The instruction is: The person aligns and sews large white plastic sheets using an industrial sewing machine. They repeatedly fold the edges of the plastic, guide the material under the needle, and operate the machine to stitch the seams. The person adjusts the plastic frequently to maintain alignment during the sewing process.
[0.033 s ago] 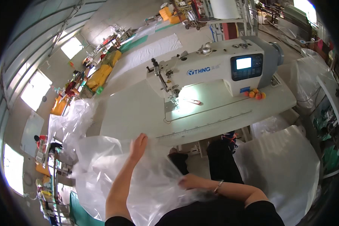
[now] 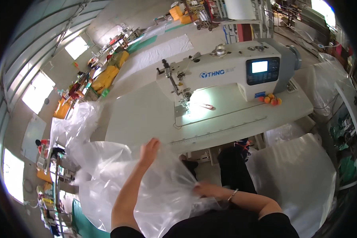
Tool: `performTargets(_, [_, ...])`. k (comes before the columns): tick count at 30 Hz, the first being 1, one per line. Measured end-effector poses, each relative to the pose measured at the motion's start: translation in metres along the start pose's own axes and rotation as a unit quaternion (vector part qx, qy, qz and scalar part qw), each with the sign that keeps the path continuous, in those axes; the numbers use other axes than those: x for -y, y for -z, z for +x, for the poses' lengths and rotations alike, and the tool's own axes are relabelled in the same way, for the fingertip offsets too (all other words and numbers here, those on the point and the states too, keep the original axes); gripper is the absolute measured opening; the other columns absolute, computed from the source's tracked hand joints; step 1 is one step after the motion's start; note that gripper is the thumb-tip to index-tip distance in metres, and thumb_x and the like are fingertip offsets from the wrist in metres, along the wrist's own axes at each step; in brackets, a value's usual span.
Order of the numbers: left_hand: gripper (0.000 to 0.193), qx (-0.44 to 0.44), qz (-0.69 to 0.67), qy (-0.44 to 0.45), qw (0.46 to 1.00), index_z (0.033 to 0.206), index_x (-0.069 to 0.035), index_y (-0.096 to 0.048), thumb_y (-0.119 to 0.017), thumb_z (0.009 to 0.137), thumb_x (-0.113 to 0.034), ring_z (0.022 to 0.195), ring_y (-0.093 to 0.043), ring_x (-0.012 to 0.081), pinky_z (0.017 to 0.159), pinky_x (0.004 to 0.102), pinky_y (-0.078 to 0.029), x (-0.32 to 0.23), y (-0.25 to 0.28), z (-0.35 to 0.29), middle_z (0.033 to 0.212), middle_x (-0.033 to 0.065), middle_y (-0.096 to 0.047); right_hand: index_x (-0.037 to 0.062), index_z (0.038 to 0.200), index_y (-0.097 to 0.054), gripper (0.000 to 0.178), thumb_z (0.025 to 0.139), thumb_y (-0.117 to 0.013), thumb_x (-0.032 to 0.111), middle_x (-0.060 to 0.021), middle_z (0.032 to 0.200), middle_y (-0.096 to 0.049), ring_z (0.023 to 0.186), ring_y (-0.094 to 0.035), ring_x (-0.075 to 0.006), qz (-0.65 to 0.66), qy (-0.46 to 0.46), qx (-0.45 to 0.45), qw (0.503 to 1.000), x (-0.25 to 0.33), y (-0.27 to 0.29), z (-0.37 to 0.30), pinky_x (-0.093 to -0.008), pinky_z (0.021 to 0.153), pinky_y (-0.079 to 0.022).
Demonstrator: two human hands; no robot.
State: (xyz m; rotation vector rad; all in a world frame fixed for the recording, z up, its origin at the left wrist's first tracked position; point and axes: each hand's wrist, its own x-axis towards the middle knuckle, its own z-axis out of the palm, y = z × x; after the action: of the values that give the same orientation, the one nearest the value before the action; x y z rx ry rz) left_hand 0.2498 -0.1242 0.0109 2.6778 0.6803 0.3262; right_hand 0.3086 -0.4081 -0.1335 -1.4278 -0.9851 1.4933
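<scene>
**Clear plastic sheet gathered in front of the sewing machine**

Far left of the sewing machine [image 2: 230, 71], bright windows [image 2: 37, 91] line a curved grey wall, and yellow and orange bundles [image 2: 107, 77] sit along the floor beneath them. Nearer, still left of the machine and below the edge of its tabletop [image 2: 146, 115], a large crumpled sheet of clear plastic [image 2: 107, 174] billows up from the person's lap.

The left hand [image 2: 150, 148] lies on top of this plastic just in front of the tabletop's near edge, fingers close together and bent over the film; whether it pinches the film I cannot tell. The right hand [image 2: 204, 189] is lower, directly in front of the machine, closed around a bunched fold of the same plastic, with a thin bracelet at the wrist.

The tabletop is pale and smooth, lit brightly under the machine's needle, where a small pink-handled tool [image 2: 207, 106] lies. At the machine's right base sit a few small orange balls [image 2: 270, 100]. Right of the machine, more clear plastic bags [image 2: 297, 174] are piled beside and below the tabletop. Behind the machine, a white strip of fabric [image 2: 158, 51] runs across the workshop floor.
</scene>
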Motion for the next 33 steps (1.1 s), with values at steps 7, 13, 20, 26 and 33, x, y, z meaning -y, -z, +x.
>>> performTargets(7, [0.009, 0.038, -0.228, -0.108, 0.967, 0.092, 0.001, -0.059, -0.054, 0.094, -0.007, 0.070, -0.057, 0.0120, 0.067, 0.0275, -0.046, -0.088, 0.027, 0.054, 0.072, 0.0046, -0.059, 0.0032, 0.121, -0.058, 0.041, 0.088, -0.067, 0.025, -0.0077, 0.095, -0.068, 0.077, -0.063, -0.0132, -0.149, 0.141, -0.183, 0.962, 0.084, 0.071, -0.035, -0.0271, 0.068, -0.050])
performTargets(13, [0.011, 0.112, -0.295, -0.109, 0.943, 0.090, 0.000, -0.059, -0.056, 0.094, -0.010, 0.063, -0.053, 0.0077, 0.058, 0.0232, -0.044, -0.100, 0.032, 0.075, 0.069, 0.0012, -0.057, 0.0038, 0.136, -0.047, 0.045, 0.094, -0.058, 0.013, -0.0066, 0.092, -0.068, 0.071, -0.062, -0.0098, 0.144, 0.308, -0.276, 0.899, 0.159, 0.093, 0.013, -0.0258, 0.066, -0.050])
performTargets(20, [0.020, 0.132, -0.308, 0.045, 0.941, 0.083, 0.001, -0.063, -0.060, 0.092, -0.017, 0.054, -0.049, 0.0059, 0.050, 0.0232, -0.040, -0.109, 0.020, 0.076, 0.063, 0.0014, -0.058, 0.0060, 0.138, -0.045, 0.049, 0.091, -0.055, 0.008, -0.0142, 0.061, -0.060, 0.049, -0.060, -0.0292, -0.306, 0.269, -0.510, 0.757, 0.159, 0.076, 0.035, -0.0369, 0.048, -0.047])
performTargets(26, [0.017, 0.146, -0.315, 0.009, 0.938, 0.084, -0.001, -0.062, -0.057, 0.094, -0.014, 0.059, -0.052, 0.0055, 0.052, 0.0214, -0.042, -0.108, 0.021, 0.076, 0.067, 0.0000, -0.059, 0.0035, 0.138, -0.044, 0.055, 0.086, -0.059, 0.007, -0.0141, 0.062, -0.059, 0.052, -0.060, -0.0303, -0.321, 0.247, -0.503, 0.763, 0.158, 0.075, 0.034, -0.0388, 0.048, -0.046])
performTargets(33, [0.015, 0.117, -0.349, -0.035, 0.929, 0.086, 0.000, -0.064, -0.058, 0.092, -0.013, 0.060, -0.053, 0.0066, 0.054, 0.0240, -0.043, -0.094, 0.007, 0.090, 0.068, 0.0015, -0.061, 0.0025, 0.122, -0.055, 0.038, 0.086, -0.063, 0.008, -0.0138, 0.062, -0.058, 0.051, -0.059, -0.0286, -0.357, 0.332, -0.455, 0.745, 0.094, 0.049, -0.010, -0.0348, 0.047, -0.045])
